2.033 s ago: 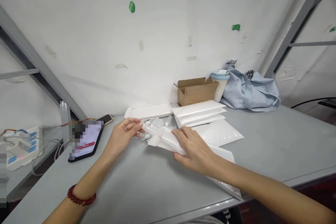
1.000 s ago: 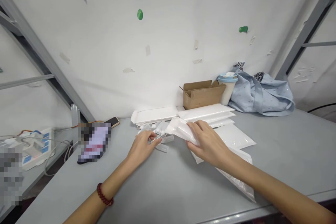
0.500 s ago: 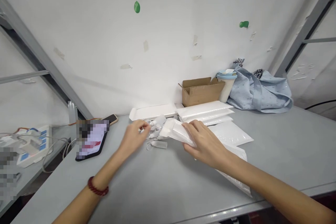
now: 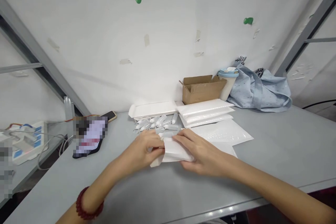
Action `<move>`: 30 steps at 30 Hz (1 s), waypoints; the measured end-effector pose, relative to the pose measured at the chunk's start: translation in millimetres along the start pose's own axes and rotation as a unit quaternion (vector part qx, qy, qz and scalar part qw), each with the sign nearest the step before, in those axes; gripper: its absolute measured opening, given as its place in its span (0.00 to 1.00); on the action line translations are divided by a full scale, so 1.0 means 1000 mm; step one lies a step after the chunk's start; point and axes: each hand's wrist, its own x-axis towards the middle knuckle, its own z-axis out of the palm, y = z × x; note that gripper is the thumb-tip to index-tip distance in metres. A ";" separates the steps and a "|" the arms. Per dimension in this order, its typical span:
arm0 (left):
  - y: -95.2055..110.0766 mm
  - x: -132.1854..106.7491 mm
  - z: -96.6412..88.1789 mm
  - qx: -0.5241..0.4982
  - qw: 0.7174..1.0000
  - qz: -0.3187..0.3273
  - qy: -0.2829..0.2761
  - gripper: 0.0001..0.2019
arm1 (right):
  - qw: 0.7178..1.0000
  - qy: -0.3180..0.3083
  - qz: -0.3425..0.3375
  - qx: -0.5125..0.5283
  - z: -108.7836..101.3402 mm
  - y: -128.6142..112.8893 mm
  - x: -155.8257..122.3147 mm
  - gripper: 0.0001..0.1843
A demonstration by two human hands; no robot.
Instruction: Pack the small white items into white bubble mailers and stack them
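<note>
On the grey table (image 4: 126, 196), before a white wall (image 4: 105, 24), are from left to right a phone (image 4: 92, 137), small clear bottles (image 4: 160, 120), a cardboard box (image 4: 204, 91), a cup (image 4: 229, 85) and a blue bag (image 4: 274, 92). Nearer, the left hand (image 4: 144, 148) curls its fingers at the mouth of a white envelope (image 4: 175, 151); what they grip, I cannot tell. The envelope, between the hands, points its mouth left, long axis running sideways; the right hand (image 4: 202, 152) grips its body.

Left hand (image 4: 147, 149) pinched, right hand (image 4: 201, 152) curled — close together, both forearms (image 4: 107, 182) angled inward.
</note>
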 end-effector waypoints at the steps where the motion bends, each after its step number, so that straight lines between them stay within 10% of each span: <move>1: 0.003 0.001 0.006 0.043 0.999 0.023 0.005 0.14 | 1.000 -0.005 -0.002 0.002 0.001 -0.002 0.000 0.28; 8: 0.002 -0.001 0.020 0.176 0.973 0.111 0.094 0.16 | 1.000 -0.011 -0.012 0.003 0.002 -0.006 0.000 0.28; 12: -0.006 -0.004 -0.002 0.063 0.988 -0.022 0.141 0.07 | 0.999 0.044 -0.011 0.006 0.000 -0.001 0.000 0.29; 14: -0.010 -0.005 -0.010 -0.029 0.981 -0.125 0.148 0.18 | 0.998 0.063 -0.006 0.002 0.000 0.001 0.001 0.30; 20: -0.020 -0.004 -0.007 -0.285 0.931 -0.191 -0.124 0.15 | 0.995 0.060 -0.077 -0.022 -0.004 -0.001 0.000 0.24; 30: -0.030 -0.007 -0.005 -0.265 0.911 -0.216 -0.231 0.09 | 0.982 -0.112 -0.144 -0.045 0.017 -0.002 -0.006 0.20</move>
